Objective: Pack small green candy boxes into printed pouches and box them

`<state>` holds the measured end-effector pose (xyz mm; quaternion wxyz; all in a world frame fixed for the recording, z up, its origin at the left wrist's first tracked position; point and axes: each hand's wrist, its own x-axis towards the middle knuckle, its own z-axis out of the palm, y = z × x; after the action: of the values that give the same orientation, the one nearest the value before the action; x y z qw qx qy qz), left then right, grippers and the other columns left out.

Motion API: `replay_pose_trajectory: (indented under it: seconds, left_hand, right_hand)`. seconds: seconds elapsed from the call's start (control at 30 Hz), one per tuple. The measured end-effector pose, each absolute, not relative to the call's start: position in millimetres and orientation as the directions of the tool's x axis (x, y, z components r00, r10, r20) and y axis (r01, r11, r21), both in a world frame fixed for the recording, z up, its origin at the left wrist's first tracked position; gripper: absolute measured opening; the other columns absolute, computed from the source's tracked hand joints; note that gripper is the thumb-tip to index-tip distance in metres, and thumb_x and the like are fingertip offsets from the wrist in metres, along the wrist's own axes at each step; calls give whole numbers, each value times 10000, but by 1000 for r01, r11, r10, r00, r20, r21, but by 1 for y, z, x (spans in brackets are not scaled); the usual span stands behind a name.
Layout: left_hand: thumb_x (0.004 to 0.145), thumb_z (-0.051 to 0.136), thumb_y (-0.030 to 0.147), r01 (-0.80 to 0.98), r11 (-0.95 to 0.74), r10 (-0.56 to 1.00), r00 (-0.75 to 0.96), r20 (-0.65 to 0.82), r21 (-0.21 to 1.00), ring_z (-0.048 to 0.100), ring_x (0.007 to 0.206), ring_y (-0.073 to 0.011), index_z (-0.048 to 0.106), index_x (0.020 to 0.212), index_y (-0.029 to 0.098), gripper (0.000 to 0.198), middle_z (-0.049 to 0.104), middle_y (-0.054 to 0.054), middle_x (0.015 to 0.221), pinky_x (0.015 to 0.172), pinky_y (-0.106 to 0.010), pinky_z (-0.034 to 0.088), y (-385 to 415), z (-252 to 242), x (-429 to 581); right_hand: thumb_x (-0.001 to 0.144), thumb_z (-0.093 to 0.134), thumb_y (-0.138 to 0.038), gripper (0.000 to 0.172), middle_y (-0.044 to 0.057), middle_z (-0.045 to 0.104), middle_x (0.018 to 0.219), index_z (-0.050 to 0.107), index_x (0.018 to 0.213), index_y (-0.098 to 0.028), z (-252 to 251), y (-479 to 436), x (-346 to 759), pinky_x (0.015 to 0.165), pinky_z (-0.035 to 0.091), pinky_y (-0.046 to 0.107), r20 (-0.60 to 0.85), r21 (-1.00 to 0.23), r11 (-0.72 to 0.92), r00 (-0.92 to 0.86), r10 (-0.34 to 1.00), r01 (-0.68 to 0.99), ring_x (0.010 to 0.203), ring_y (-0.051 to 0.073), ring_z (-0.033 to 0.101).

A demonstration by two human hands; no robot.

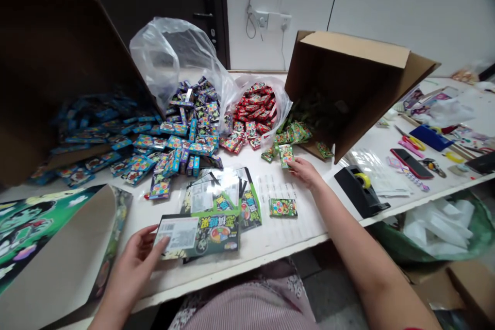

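My left hand [145, 253] grips the left end of a flat printed packet [216, 233] with a white barcode label, held over the table's front edge. Behind it lie several similar printed packets [247, 201], overlapping. My right hand [305, 171] pinches a small green box [286, 155] in front of the right carton. Another green box [283, 208] lies flat on a clear sheet with printed labels [270, 183]. Beyond the packets spread piles of blue boxes [178, 143], purple boxes [199, 98] and red boxes [255, 103].
A large carton [77, 62] with blue boxes tilts at left; another carton [359, 93] with green boxes lies at right. Clear plastic bags [174, 46] stand behind. A tape dispenser [359, 191], red phone [411, 163] and scissors are at right. A printed sheet [58, 247] curls at front left.
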<state>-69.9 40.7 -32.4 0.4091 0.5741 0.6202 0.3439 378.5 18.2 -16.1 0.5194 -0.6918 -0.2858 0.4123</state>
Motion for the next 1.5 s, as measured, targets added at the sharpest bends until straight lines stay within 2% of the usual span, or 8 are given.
replay_pose_trajectory:
  seconds: [0.13,0.23,0.4,0.53,0.9,1.07,1.27,1.5]
  left_hand:
    - [648,709,565,640,-144,987,40,154,754,593,896,-268,614,1073,208,563,593,-90,1035,626,-316,504,36,-14,-58]
    - [739,675,509,460,-150,984,152,88,875,601,903,-229,600,1076,206,460,608,-80,1053,684,-302,512,23,8,-29]
    - [786,654,541,-64,427,745,590,-311,902,644,698,-160,598,1003,165,438,672,-72,842,579,-257,498,5,24,21]
    - [744,724,503,-199,632,644,672,-365,749,649,639,-151,599,1000,168,440,669,-53,836,517,-249,506,-5,18,32]
    - [696,799,259,-229,334,856,479,-193,915,613,743,-100,556,1038,172,429,619,13,817,682,-207,497,-17,-1,34]
    - [804,695,362,17,23,822,569,-29,1000,629,988,-204,464,1273,201,546,625,-80,1073,879,-356,515,-7,-2,18]
    - [731,740,281,506,-676,543,833,-102,535,86,1460,-402,265,1476,248,884,224,-130,1575,1154,-646,112,29,-4,-24]
    - [703,748,363,492,-730,597,797,91,474,372,1326,-346,169,1491,181,995,364,-171,1381,1121,-528,333,36,2,-30]
  right_hand:
    - [650,754,-470,353,-21,594,718,575,773,-191,2,-18,344,516,405,215,-258,-966,-239,358,897,-97,569,89,499]
    - [652,755,-454,329,-28,591,716,592,782,-200,11,-34,304,507,387,226,-199,-979,-185,217,956,-82,550,88,470]
    - [835,606,-345,193,39,658,959,633,1001,-250,13,-46,248,727,512,335,160,-966,139,86,983,217,858,189,611]
    - [894,494,-148,321,63,622,1137,627,1135,-315,6,-54,231,959,459,442,509,-694,481,-107,854,536,1117,223,556]
    - [736,747,-447,954,119,305,1528,198,1505,-312,13,-70,223,1120,316,561,304,-654,378,-230,925,656,1406,332,290]
    - [753,717,-354,759,129,471,1334,375,1425,-268,14,-67,221,1060,403,519,332,-614,377,-206,921,694,1276,308,441]
    - [775,695,-353,620,119,514,1335,478,1349,-264,-1,-69,253,1023,442,494,340,-721,269,-12,940,638,1257,297,482]
    - [787,701,-373,706,70,418,1468,396,1423,-346,14,-70,260,1102,361,507,300,-736,381,-235,924,560,1355,289,390]
